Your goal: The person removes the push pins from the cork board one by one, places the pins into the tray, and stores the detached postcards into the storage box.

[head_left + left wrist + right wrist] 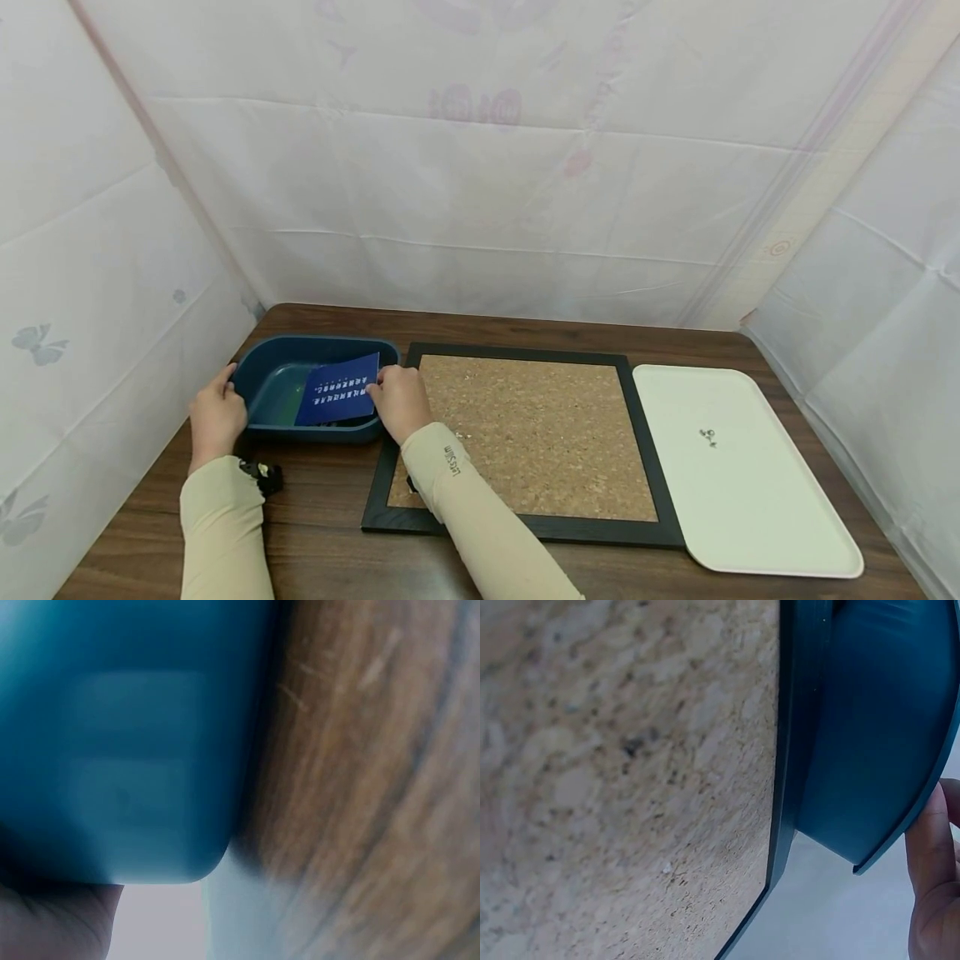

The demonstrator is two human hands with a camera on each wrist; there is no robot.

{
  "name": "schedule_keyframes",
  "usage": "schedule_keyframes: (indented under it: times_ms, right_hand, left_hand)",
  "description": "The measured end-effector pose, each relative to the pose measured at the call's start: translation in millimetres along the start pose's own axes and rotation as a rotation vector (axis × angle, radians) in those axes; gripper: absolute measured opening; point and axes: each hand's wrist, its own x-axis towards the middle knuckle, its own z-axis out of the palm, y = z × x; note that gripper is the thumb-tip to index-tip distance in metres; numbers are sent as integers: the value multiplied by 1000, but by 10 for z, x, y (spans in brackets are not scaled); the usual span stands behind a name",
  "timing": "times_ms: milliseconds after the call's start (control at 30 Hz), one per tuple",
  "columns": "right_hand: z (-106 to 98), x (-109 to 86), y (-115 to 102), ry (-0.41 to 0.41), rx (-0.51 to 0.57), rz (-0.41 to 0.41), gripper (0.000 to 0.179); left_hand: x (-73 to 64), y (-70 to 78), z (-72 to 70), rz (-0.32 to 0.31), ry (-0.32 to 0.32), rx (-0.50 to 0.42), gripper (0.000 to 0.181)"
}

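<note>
A dark blue plastic basin (279, 392) stands at the table's left, with a blue card (341, 390) printed in white characters slanting inside it. My right hand (403, 403) reaches over the basin's right rim and pinches the card's right edge. In the right wrist view, fingers (930, 844) of that hand show at the basin's rim. On the opposite side, my left hand (216, 415) grips the basin's left rim. Something dark and greenish lies beneath the card, mostly hidden. The left wrist view shows the basin's outer wall (135, 780) close up, with part of the hand below it.
Right of the basin lies a cork board (525, 433) in a black frame, under my right forearm. Beside it is a white tray (757, 500) bearing a few small metal pieces (708, 437). White printed sheeting (480, 208) encloses the wooden table (330, 533).
</note>
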Motion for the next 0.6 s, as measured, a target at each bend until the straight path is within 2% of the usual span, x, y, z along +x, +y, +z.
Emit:
schedule_keyframes:
  times_ms: [467, 600]
  right_hand:
    - [31, -5, -6, -8, -33, -2, 24]
    - [39, -4, 7, -14, -3, 5, 29]
  left_hand:
    - [-16, 5, 6, 6, 10, 3, 51]
    - [-8, -3, 13, 8, 16, -1, 51]
